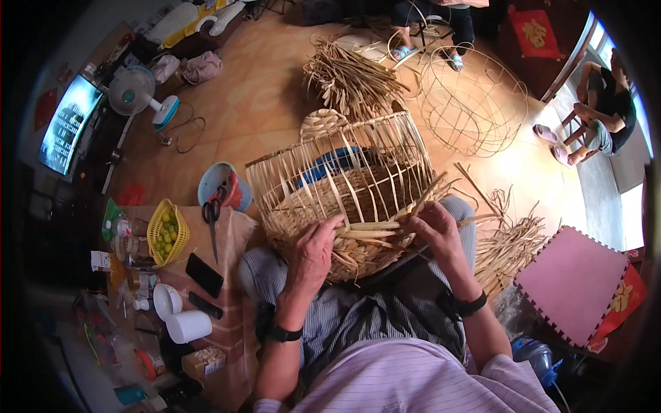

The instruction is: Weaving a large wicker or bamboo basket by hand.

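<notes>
A half-woven straw basket (296, 215) rests across my lap. Its far side is an open lattice of thin ribs, with a braided handle (323, 124) at the far edge and something blue (334, 164) showing through the ribs. Along the near edge run flat straw strands (375, 226). My left hand (311, 251) pinches these strands at their left end, fingers pressed together. Farther right, my right hand (439, 233) is closed around the strands, and several loose ends stick out beside it. Parts of the strands are hidden under my fingers.
A small table on the left carries scissors (212, 224), a yellow basket of green fruit (167, 234), a phone (204, 275) and white cups (189, 326). Straw bundles (351, 79) and a wire frame (472, 100) lie ahead. A pink mat (573, 286) is right; two people sit farther off.
</notes>
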`<state>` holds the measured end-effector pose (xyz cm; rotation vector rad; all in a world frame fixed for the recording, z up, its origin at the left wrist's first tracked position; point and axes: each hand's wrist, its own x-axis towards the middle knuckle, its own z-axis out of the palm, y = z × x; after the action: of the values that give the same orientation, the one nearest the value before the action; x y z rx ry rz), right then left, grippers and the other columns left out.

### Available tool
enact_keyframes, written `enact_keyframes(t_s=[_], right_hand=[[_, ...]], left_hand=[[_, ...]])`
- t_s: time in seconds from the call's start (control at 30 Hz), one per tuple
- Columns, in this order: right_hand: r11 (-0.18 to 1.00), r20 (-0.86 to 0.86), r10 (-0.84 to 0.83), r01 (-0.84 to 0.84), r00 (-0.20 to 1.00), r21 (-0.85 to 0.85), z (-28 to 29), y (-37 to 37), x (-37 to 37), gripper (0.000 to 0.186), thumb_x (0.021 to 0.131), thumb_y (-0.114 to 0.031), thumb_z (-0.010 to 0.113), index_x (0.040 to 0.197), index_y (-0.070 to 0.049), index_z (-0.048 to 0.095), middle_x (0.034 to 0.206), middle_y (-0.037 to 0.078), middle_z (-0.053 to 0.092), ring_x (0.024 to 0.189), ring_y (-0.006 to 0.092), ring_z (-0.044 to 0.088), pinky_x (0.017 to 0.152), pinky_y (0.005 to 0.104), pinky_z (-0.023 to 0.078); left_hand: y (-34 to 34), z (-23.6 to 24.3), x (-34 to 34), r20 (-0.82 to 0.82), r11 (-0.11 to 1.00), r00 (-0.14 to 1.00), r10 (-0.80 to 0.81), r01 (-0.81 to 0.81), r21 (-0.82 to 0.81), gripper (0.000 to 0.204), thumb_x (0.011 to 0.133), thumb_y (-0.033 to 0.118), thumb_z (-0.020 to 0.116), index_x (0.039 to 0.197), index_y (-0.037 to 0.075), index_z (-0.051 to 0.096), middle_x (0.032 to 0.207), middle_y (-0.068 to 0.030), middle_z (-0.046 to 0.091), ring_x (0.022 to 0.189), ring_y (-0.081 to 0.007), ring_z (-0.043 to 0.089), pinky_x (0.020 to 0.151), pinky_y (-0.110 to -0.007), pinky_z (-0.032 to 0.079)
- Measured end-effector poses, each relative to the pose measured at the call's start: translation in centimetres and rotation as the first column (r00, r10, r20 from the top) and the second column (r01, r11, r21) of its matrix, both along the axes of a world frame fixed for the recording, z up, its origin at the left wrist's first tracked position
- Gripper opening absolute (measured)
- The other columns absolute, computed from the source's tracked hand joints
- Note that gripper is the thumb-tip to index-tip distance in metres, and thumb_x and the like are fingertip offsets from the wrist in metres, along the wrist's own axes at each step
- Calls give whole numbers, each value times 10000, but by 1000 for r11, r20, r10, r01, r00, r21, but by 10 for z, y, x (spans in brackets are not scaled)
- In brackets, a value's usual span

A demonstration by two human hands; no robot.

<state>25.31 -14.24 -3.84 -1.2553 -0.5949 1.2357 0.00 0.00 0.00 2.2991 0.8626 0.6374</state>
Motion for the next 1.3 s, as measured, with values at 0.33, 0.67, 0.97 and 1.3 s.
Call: enact_keyframes(t_s=[0.33, 0.67, 0.97, 1.3], right_hand=[[994, 946, 108, -7, 306, -112, 28, -31, -37, 441, 861, -258, 813, 1202, -76, 601, 1081, 158, 637, 877, 409, 688, 701, 482, 583], [990, 872, 67, -138, 486, 1, 28, -68, -46, 179, 941, -177, 650, 981, -32, 554, 801, 198, 665, 736, 416, 685, 582, 509, 528], [759, 409, -522, 626, 749, -178, -39, -189, 95, 269, 1107, -234, 554, 1058, 10, 656, 854, 69, 716, 673, 123, 672, 598, 265, 514], [522, 304, -492, 557, 815, -646, -259, -321, 91, 246, 1025, -227, 545, 1025, -5, 650, 833, 122, 742, 651, 209, 747, 502, 322, 558]], left_hand=[[-11, -29, 19, 172, 993, 978, 119, -113, -43, 233, 1084, 122, 530, 1287, 65, 630, 1101, -174, 714, 1027, -323, 714, 875, -407, 556], [2, -73, 5, 99, 936, 971, 219, -237, 258, 319, 1111, 117, 391, 1337, 10, 589, 1169, -201, 689, 1051, -363, 676, 932, -443, 526], [3, -76, 5, 136, 925, 969, 208, -240, 294, 318, 1116, 128, 388, 1331, -1, 584, 1190, -201, 684, 1046, -355, 674, 930, -429, 526], [7, -73, -1, 47, 902, 956, 290, -289, 320, 344, 1125, 159, 378, 1344, -14, 578, 1274, -169, 667, 1108, -309, 656, 990, -398, 507]])
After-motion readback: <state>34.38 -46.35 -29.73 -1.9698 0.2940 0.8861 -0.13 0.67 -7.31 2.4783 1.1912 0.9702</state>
